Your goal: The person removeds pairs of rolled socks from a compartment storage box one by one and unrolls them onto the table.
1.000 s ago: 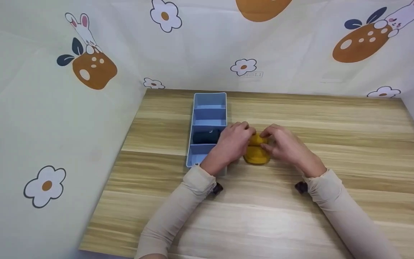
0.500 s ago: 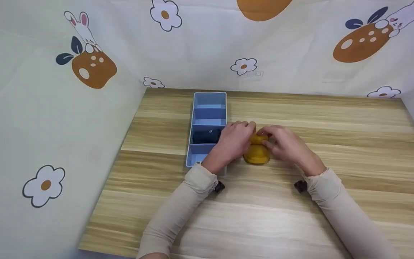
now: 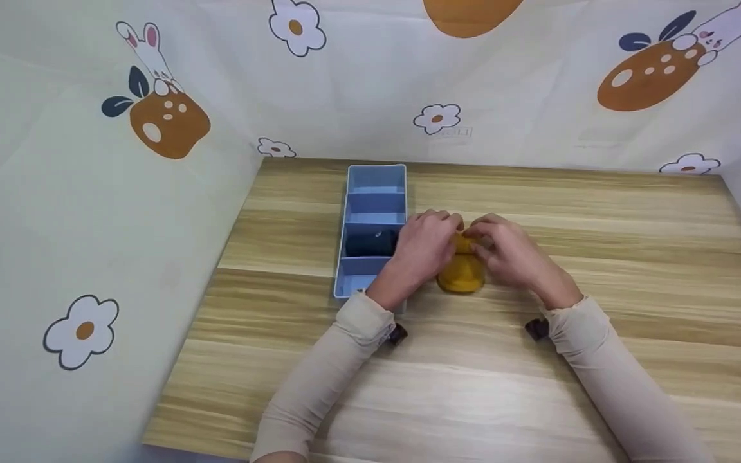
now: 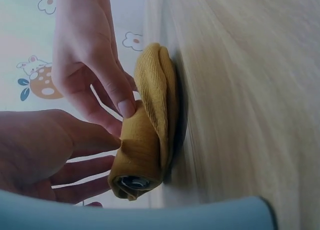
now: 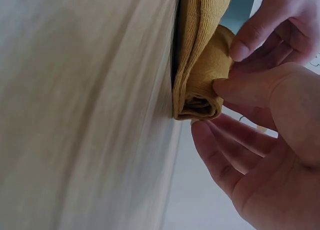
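Observation:
A mustard-yellow sock [image 3: 460, 275] with a ribbed cuff lies on the table, its far part wound into a roll and its near part flat. My left hand [image 3: 427, 245] pinches the left end of the roll, thumb on the near side. At the other end my right hand [image 3: 512, 252] grips the roll between thumb and fingers. The coiled layers of the sock [image 5: 205, 85] show in the right wrist view. Seen from the left wrist, the ribbed cuff of the sock [image 4: 155, 85] rises behind the roll.
Left of the hands stands a blue divided box [image 3: 377, 209]. One compartment holds a dark rolled bundle [image 3: 370, 243], partly hidden by my left hand. A patterned cloth wall [image 3: 505, 83] borders the wooden table [image 3: 634, 270] at the back and sides.
Both hands have shifted slightly toward the back wall, still holding the rolled part. A little more of the sock's flat near part shows. The box and dark bundle have not moved.

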A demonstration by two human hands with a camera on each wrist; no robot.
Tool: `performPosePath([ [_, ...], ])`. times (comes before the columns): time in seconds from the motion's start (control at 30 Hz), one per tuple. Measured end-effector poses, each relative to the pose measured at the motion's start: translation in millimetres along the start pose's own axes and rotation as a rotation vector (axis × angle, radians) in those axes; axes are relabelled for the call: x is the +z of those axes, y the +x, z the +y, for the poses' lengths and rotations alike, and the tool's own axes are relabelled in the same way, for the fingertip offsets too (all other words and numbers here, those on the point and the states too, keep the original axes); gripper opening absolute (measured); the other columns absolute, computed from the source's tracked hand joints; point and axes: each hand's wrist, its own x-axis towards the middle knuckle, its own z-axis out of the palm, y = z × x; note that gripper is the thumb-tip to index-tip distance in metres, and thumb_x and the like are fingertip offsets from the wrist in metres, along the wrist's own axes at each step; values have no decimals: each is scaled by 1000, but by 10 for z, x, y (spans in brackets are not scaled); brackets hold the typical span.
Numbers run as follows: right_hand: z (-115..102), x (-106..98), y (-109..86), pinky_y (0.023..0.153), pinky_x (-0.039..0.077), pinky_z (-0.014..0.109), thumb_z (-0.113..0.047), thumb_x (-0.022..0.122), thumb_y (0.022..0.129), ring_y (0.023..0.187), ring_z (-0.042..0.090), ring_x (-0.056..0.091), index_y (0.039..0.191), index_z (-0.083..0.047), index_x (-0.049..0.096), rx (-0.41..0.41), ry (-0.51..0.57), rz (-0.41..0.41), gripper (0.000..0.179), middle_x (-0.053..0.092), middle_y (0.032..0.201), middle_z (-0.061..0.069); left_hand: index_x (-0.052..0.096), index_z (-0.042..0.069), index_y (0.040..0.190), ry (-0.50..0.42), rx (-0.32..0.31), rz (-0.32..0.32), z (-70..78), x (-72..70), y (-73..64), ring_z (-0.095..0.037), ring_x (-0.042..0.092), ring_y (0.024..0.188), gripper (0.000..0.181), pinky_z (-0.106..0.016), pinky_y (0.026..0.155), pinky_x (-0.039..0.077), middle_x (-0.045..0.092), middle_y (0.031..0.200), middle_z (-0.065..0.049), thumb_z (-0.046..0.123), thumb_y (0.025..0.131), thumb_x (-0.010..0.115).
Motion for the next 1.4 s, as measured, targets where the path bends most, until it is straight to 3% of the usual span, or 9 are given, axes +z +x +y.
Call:
performPosePath([
  [0.27, 8, -31, 7, 93, 64, 51, 4, 68, 99, 108, 33, 75, 122, -7, 78, 7, 72, 26, 27, 77, 119, 14, 77, 17, 120, -15, -32, -36, 4, -13, -9, -22, 77, 103, 19, -40, 92, 61, 80, 113, 0, 19, 102, 70],
  [0.53, 6, -19, 44, 91, 64, 50, -3, 75, 99, 108, 34, 75, 115, -2, 79, 15, 87, 4, 17, 74, 120, 17, 76, 18, 122, -1, -47, -102, 28, -8, -3, -23, 76, 101, 22, -40, 92, 62, 77, 113, 0, 17, 100, 76],
  [0.77, 21, -41, 62, 102, 58, 55, -5, 83, 93, 113, 38, 71, 112, 2, 78, 15, 36, -7, 21, 73, 119, 19, 74, 20, 125, 14, -75, -131, 102, -57, 72, -22, 78, 95, 22, -38, 82, 65, 79, 114, -1, 19, 103, 71],
  [1.07, 66, -64, 86, 100, 60, 56, -11, 77, 100, 113, 34, 75, 133, -8, 71, 69, 49, -66, 33, 77, 126, 14, 74, 17, 123, -32, -103, -199, 72, -105, 176, -21, 77, 98, 21, -38, 85, 65, 79, 116, -3, 21, 103, 73],
  [1.4, 128, -42, 133, 94, 63, 54, 1, 74, 98, 106, 38, 77, 115, -3, 73, 55, 163, -32, 17, 78, 118, 15, 70, 11, 125, -140, -111, -291, -2, -108, 261, -22, 70, 100, 35, -36, 92, 63, 71, 117, -7, 10, 92, 83],
])
